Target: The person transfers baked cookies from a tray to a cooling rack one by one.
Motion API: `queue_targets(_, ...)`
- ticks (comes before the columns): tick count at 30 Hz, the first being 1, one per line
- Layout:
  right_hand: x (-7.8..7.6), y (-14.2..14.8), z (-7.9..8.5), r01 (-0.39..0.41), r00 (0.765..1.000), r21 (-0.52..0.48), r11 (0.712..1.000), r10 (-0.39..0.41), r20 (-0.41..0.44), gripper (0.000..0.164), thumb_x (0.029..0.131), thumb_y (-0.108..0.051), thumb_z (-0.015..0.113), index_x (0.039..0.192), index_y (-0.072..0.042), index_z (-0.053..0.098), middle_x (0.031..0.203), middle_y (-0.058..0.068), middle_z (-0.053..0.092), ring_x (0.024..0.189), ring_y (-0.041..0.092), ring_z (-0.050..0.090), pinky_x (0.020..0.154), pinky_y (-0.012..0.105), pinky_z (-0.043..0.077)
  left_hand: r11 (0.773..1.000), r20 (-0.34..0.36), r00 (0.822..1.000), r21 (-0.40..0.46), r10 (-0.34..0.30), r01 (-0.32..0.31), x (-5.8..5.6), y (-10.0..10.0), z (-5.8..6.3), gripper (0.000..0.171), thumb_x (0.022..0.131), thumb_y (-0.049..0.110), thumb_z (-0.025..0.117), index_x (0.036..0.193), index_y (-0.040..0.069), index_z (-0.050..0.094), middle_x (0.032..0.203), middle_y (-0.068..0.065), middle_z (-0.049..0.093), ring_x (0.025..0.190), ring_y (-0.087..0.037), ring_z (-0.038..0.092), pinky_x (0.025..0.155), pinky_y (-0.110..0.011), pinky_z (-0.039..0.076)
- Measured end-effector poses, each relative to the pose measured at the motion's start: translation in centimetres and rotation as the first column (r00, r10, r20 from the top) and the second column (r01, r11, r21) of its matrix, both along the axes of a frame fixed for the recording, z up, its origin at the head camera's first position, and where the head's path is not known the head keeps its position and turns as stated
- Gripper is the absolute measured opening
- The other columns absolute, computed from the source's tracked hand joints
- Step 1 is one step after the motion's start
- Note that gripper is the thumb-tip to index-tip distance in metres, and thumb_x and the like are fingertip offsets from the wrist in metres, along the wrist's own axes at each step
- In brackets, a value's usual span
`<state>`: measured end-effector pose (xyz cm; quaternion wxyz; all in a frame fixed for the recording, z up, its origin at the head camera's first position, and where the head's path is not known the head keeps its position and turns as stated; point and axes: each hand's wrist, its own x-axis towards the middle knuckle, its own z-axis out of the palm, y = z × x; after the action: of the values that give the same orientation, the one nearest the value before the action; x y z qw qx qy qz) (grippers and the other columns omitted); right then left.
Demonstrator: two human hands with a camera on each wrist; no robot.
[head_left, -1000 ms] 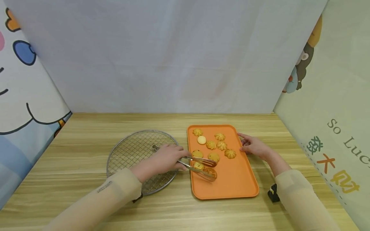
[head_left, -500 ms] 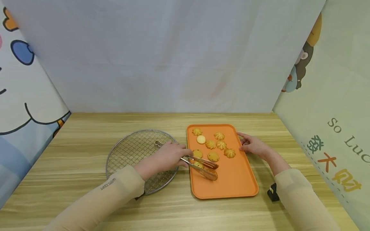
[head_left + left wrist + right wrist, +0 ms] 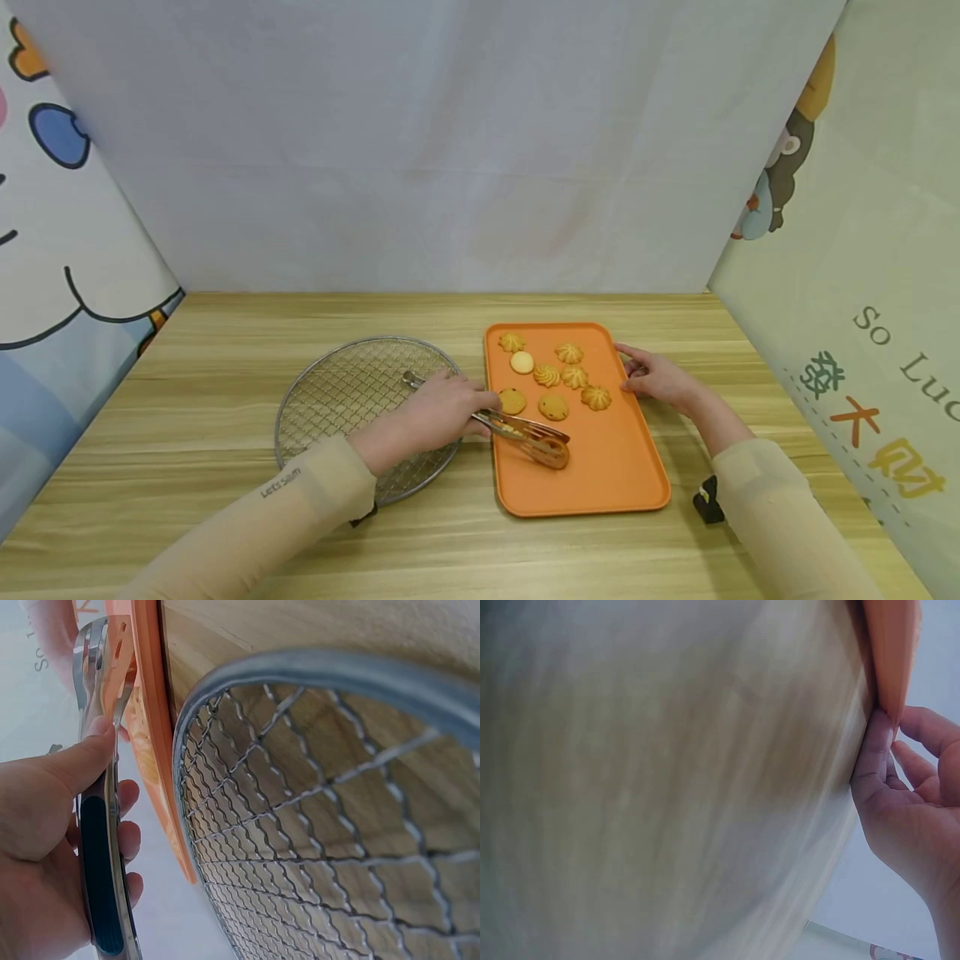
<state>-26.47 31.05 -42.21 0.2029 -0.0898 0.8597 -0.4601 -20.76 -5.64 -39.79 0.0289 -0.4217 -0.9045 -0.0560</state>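
Observation:
My left hand [image 3: 447, 407] grips metal tongs [image 3: 101, 870] with dark handle inlays, thumb on one side and fingers round the other. The tongs' slotted heads are near each other, low over the left front part of the orange tray [image 3: 607, 475], and reflect its colour. A cookie [image 3: 509, 427] is mostly hidden under the tongs; I cannot tell whether one lies between the heads. Farther back on the tray lie several cookies, such as a speckled round cookie [image 3: 553, 407] and a ridged cookie [image 3: 596, 397]. My right hand [image 3: 660, 381] pinches the tray's right edge.
A round wire mesh rack [image 3: 337, 404] with a metal rim lies left of the tray, partly under my left forearm. Both stand on a wood-grain table [image 3: 420, 550]. A pale cloth backdrop [image 3: 450, 167] rises behind, with printed panels at both sides.
The tongs' heads have drawn closer together and shifted slightly to the right, covering more of the cookie beneath them. My right hand and the tray stay put.

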Motion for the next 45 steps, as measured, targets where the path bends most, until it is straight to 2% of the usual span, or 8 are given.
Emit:
queue_targets(8,0.2,-0.1,0.2,-0.004,1.000,-0.002,1.000,0.004,0.003,0.073,0.092,0.000,0.055,0.151,-0.001,0.013,0.106,0.018,0.043,0.078,0.013,0.044,0.066,0.024,0.046,1.000,0.016,1.000,0.019,-0.001,0.001,-0.1,0.0,-0.1,0.035,0.081,0.042,0.069,0.110,0.023,0.066,0.101,0.006,0.066,0.088,-0.014,0.063,0.071,-0.035,0.045)
queue_targets(16,0.2,-0.1,0.2,-0.003,1.000,-0.002,1.000,0.003,0.003,0.073,0.091,0.001,0.055,0.151,-0.001,0.013,0.108,0.020,0.044,0.078,0.014,0.044,0.066,0.024,0.046,0.995,-0.004,0.999,0.099,-0.032,0.032,0.0,0.0,-0.1,0.022,0.083,0.035,0.070,0.099,0.020,0.067,0.088,0.007,0.066,0.073,-0.010,0.062,0.065,-0.034,0.048)
queue_targets(26,0.3,-0.1,0.3,-0.004,1.000,-0.005,1.000,0.004,0.010,0.073,0.092,0.000,0.055,0.151,-0.001,0.013,0.109,0.020,0.044,0.079,0.013,0.045,0.067,0.024,0.046,0.993,-0.019,0.999,0.114,-0.026,0.028,0.1,0.1,-0.1,0.019,0.082,0.033,0.072,0.096,0.020,0.067,0.086,0.007,0.065,0.070,-0.009,0.061,0.060,-0.031,0.047)
queue_targets(35,0.4,-0.1,0.5,-0.006,1.000,0.007,1.000,0.006,0.008,0.073,0.092,-0.001,0.056,0.151,-0.003,0.013,0.110,0.021,0.043,0.081,0.017,0.044,0.067,0.025,0.045,0.993,0.010,1.000,0.122,0.007,-0.008,0.3,-0.1,-0.1,0.019,0.083,0.033,0.071,0.099,0.022,0.068,0.087,0.007,0.066,0.070,-0.010,0.060,0.066,-0.033,0.046)
queue_targets(40,0.4,-0.1,0.6,-0.003,1.000,0.006,1.000,0.003,0.008,0.073,0.092,-0.001,0.055,0.151,-0.002,0.013,0.109,0.021,0.043,0.080,0.015,0.044,0.067,0.025,0.045,0.987,0.014,0.998,0.148,0.054,-0.055,0.4,-0.5,0.2,0.020,0.084,0.031,0.071,0.102,0.021,0.069,0.091,0.007,0.068,0.071,-0.010,0.061,0.063,-0.030,0.048)
queue_targets(45,0.4,-0.1,0.7,0.000,1.000,0.006,1.000,0.000,0.007,0.072,0.092,0.000,0.055,0.151,0.000,0.014,0.109,0.021,0.043,0.080,0.014,0.045,0.068,0.023,0.046,0.980,0.002,0.997,0.184,0.075,-0.074,0.4,-1.0,0.9,0.020,0.083,0.031,0.072,0.099,0.020,0.069,0.088,0.006,0.068,0.068,-0.011,0.061,0.057,-0.029,0.047)
